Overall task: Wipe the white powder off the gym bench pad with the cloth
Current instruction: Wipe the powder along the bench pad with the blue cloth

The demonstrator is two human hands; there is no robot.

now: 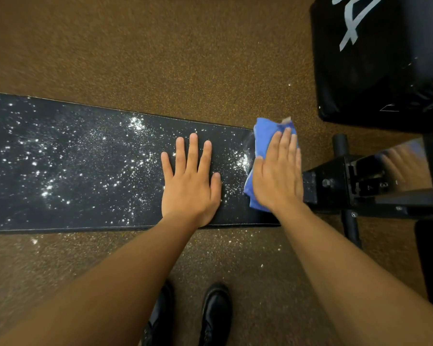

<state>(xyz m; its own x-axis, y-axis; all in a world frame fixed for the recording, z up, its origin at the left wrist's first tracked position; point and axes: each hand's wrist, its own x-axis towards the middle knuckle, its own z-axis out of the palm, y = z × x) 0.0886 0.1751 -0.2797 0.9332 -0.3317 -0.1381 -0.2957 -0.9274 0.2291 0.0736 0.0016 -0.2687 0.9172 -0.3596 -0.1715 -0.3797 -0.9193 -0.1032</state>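
Head view: right hand lies flat, fingers straight, pressing the blue cloth onto the right end of the gym bench pad. Left hand is flat too, fingers spread, palm down on the pad just at 9 o'clock of the cloth, holding nothing. Neither grip is curled round anything.

White powder speckles nearly the whole pad from the cloth out to 9 o'clock, with denser clumps mid-pad and one right at the cloth's left edge. Looks like the wipe has barely begun.

To do it well: keep the palm pressure even, draw long strokes along the pad towards 9 o'clock, and lift the left hand clear before the cloth reaches it. Refold the cloth when it loads up.

Edges: pad's long edges at 12 and 6 are near; powder already lies on the brown floor at 6, so crosswise strokes would probably shed more. Black bench frame and a black padded block crowd 3 and 1 o'clock. Open room is at 9.
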